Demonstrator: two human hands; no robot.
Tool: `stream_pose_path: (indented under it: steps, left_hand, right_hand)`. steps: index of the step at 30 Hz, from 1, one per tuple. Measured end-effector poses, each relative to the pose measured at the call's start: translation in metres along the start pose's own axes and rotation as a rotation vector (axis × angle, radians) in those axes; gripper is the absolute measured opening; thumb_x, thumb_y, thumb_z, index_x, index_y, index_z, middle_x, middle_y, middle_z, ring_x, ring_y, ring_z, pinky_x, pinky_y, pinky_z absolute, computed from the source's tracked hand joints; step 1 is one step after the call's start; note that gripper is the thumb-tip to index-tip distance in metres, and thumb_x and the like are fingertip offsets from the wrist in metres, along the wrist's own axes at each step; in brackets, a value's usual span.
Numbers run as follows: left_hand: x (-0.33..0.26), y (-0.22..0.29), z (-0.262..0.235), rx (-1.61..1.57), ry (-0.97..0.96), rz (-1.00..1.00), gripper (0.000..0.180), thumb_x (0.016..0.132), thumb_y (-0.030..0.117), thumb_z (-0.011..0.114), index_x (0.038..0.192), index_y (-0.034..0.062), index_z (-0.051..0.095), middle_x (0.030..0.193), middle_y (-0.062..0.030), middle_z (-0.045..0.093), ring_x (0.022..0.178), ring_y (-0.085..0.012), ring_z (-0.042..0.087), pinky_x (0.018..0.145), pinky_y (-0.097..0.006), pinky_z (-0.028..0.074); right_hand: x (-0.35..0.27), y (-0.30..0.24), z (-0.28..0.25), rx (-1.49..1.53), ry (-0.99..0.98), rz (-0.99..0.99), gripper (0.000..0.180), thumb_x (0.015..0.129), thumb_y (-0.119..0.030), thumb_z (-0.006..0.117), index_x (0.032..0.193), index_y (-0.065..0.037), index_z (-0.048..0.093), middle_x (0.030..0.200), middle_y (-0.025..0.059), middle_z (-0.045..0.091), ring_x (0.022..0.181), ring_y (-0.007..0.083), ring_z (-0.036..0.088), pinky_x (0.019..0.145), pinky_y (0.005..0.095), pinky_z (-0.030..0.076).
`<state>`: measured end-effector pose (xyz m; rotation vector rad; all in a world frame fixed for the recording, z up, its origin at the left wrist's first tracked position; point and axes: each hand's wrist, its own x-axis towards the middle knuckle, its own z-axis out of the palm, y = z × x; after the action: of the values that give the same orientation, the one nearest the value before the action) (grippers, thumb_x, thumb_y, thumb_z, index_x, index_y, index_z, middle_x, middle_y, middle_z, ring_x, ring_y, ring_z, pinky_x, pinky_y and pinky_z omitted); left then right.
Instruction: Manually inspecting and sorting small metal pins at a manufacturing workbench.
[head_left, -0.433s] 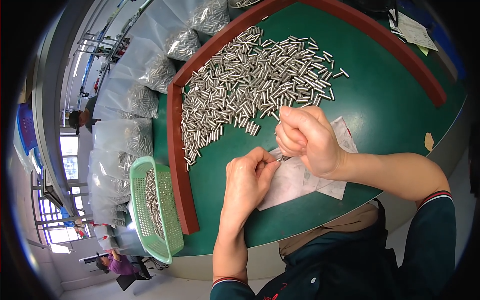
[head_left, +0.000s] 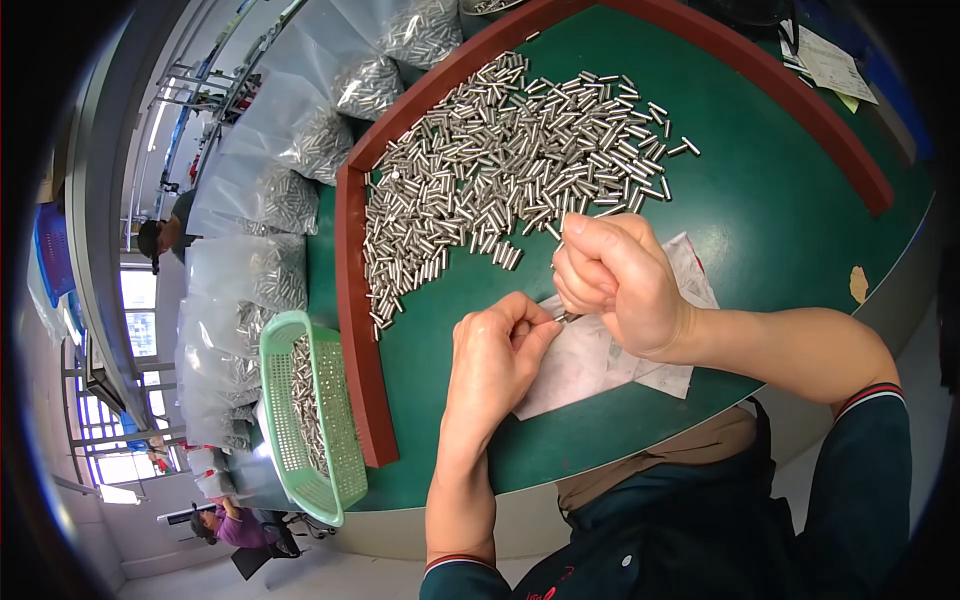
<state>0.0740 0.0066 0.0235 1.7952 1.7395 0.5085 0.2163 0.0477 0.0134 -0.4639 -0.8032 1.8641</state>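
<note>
So we've got a tiny grey piece [head_left: 569, 317] right at the left thumb and fingertips, too small for us to make out properly. Our left hand [head_left: 490, 365] is pinching it, while the right hand [head_left: 620, 285] beside it is curled in a fist, and we can't tell what's inside. Below them there's a stained white sheet [head_left: 565, 378], then loads of metal pins [head_left: 520, 150] on the green table [head_left: 770, 260], inside a red-brown rail [head_left: 378, 425].

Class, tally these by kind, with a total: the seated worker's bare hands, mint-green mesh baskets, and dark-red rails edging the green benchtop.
Bare hands: 2 (left hand, right hand)
Mint-green mesh basket: 1
Dark-red rails: 3
Total: 6
</note>
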Motion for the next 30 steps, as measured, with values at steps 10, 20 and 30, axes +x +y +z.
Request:
stream_pose_path:
  steps: [10,20,30]
  left_hand:
    - [0.003,-0.008,0.000,-0.167,-0.049,-0.067,0.010,0.068,0.002,0.064,0.066,-0.0027,0.056,0.047,0.0005,0.041,0.044,-0.0060,0.034,0.041,-0.025,0.030]
    - [0.007,-0.007,-0.001,-0.165,-0.068,-0.028,0.011,0.069,0.003,0.064,0.065,-0.0027,0.055,0.048,-0.0002,0.043,0.045,-0.0064,0.034,0.041,-0.025,0.031]
    - [0.009,-0.012,-0.005,-0.124,-0.115,-0.035,0.012,0.074,0.007,0.062,0.070,-0.0014,0.056,0.051,0.0001,0.046,0.048,-0.0058,0.038,0.044,-0.024,0.031]
  right_hand:
    - [-0.001,0.002,0.003,-0.020,-0.014,-0.020,0.045,0.089,-0.020,0.035,0.046,-0.010,0.027,0.042,-0.0020,0.027,0.040,0.0071,0.020,0.040,0.0238,0.019]
    - [0.001,0.009,0.008,-0.221,-0.069,-0.124,0.036,0.084,-0.020,0.041,0.053,-0.002,0.034,0.048,-0.0005,0.034,0.049,0.0050,0.031,0.042,0.0256,0.027]
    - [0.007,0.005,0.003,-0.007,-0.026,0.007,0.041,0.088,-0.019,0.035,0.049,-0.010,0.026,0.044,-0.0032,0.025,0.041,0.0069,0.020,0.041,0.0246,0.018]
